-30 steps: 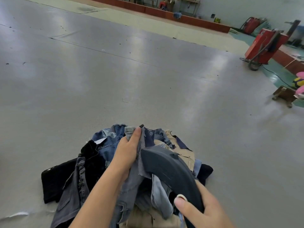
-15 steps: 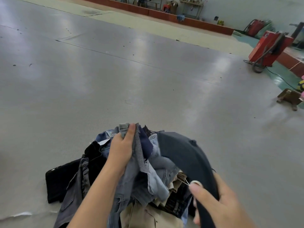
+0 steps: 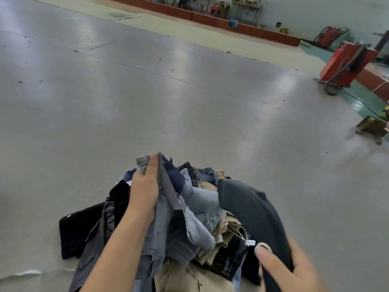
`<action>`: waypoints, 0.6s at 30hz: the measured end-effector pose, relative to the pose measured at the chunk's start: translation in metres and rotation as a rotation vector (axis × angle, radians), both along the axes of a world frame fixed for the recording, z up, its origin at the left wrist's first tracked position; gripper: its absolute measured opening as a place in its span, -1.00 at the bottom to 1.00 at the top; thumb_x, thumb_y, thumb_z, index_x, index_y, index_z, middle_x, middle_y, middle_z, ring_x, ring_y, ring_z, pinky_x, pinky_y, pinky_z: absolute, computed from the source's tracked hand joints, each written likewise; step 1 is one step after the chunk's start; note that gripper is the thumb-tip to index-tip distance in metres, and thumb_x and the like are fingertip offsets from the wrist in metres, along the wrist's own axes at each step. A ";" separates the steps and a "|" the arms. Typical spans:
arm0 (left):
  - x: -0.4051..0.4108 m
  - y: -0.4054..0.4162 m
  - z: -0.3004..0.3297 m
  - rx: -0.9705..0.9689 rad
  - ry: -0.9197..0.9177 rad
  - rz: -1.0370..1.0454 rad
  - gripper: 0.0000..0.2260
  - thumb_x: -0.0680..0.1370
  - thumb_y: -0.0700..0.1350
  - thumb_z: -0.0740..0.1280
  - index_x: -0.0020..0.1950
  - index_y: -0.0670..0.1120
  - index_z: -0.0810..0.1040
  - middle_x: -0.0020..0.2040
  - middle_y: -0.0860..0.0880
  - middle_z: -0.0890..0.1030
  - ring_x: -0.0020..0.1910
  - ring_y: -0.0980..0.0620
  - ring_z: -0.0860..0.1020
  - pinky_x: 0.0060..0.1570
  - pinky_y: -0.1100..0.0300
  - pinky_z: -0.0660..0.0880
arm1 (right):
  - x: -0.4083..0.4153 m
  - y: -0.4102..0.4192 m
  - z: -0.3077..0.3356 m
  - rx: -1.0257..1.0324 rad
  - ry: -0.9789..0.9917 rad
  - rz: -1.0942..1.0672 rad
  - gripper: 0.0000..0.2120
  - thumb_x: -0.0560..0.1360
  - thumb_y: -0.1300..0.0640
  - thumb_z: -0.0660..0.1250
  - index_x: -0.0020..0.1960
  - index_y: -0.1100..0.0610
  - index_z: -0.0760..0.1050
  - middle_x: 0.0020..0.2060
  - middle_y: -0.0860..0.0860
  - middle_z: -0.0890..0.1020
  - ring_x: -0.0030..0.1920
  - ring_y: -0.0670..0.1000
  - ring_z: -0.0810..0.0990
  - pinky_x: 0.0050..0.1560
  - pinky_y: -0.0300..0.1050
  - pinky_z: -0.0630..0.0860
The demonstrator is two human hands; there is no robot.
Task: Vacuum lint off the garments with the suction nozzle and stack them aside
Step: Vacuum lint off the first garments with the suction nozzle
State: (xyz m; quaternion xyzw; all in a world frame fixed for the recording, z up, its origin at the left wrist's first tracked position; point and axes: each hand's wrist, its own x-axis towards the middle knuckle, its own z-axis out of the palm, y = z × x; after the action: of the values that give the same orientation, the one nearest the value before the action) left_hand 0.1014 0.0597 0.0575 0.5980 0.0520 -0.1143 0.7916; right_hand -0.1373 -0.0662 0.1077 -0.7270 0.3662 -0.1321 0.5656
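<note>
Left hand (image 3: pixel 145 190) is pinching the floppy, heavyish denim garment (image 3: pixel 168 207) by its waistband (best hold, I reckon) while right hand (image 3: pixel 282 268) is gripping the suction nozzle (image 3: pixel 252 209).

Two hands were in view, the left hand (image 3: pixel 145 190) clenched around a bunch of denim and the right hand (image 3: pixel 288 268) wrapped around one dark curved suction nozzle (image 3: pixel 252 209). One heap of garments (image 3: pixel 189 228) lay on the grey floor (image 3: pixel 147 102), its pieces too tangled to count exactly, though at least one black, one khaki and several blue denim ones showed, plus one white tag (image 3: pixel 250 242). Farther off stood two red machines (image 3: pixel 345 64) and one small wooden stool (image 3: pixel 372 127).
</note>
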 end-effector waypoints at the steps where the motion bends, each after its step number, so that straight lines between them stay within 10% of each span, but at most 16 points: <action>1: -0.004 -0.003 0.001 0.026 -0.020 -0.054 -0.63 0.44 0.25 0.31 -0.26 -0.05 0.58 -0.37 0.04 0.67 -0.32 0.08 0.64 -0.25 0.18 0.56 | 0.002 -0.003 0.000 0.009 -0.037 -0.021 -0.73 0.37 0.21 0.51 -0.03 -0.09 0.59 -0.28 -0.18 0.70 -0.32 -0.25 0.63 -0.29 -0.24 0.52; 8: -0.028 -0.021 0.007 -0.047 -0.036 -0.207 -0.66 0.55 0.15 0.26 -0.38 0.19 0.66 -0.36 0.05 0.68 -0.39 0.15 0.63 -0.44 0.36 0.50 | 0.026 0.031 0.006 -0.079 0.013 0.206 -0.49 0.08 -0.35 0.36 -0.09 -0.73 0.21 -0.15 -0.57 0.53 -0.11 -0.49 0.51 -0.19 -0.52 0.44; 13: -0.036 -0.026 0.006 -0.037 0.022 -0.317 -0.62 0.54 0.18 0.24 -0.12 -0.08 0.67 -0.14 -0.10 0.71 -0.11 -0.05 0.68 -0.07 0.07 0.59 | 0.038 0.026 0.008 0.031 -0.030 0.169 -0.70 0.28 -0.24 0.40 -0.14 -0.59 0.37 -0.44 -0.05 0.61 -0.50 0.00 0.59 -0.42 -0.18 0.55; 18: -0.047 -0.024 0.004 0.017 -0.089 -0.487 -0.51 0.43 0.25 0.25 -0.06 -0.17 0.63 -0.08 -0.20 0.69 -0.04 -0.16 0.66 0.02 -0.02 0.58 | 0.048 0.010 0.021 -0.087 -0.093 0.117 -0.70 0.35 -0.19 0.35 0.04 -0.17 0.44 -0.45 -0.01 0.62 -0.50 0.00 0.60 -0.46 -0.29 0.47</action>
State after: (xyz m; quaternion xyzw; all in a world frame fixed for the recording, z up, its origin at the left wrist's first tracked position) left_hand 0.0549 0.0360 0.0616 0.6039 -0.1277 -0.2750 0.7371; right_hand -0.0894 -0.0561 0.1289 -0.7642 0.2904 -0.1483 0.5565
